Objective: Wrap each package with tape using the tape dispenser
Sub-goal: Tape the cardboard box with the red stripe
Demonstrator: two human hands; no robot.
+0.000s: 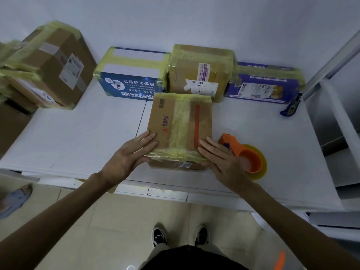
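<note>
Now flanking a yellow-taped cardboard package (179,129) near the front edge of the table (78,137)
Pressing its near corners with left hand (132,152) and right hand (220,158), both spread flat, fingers straight, with the orange tape dispenser (247,156) on the table just beside the right hand

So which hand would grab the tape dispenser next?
Probably right. The right hand rests on the package just beside the orange tape dispenser; the left hand is across the package from it.

White table (68,137) against a plain white wall (175,20), beige tiled floor (109,230) below
</note>
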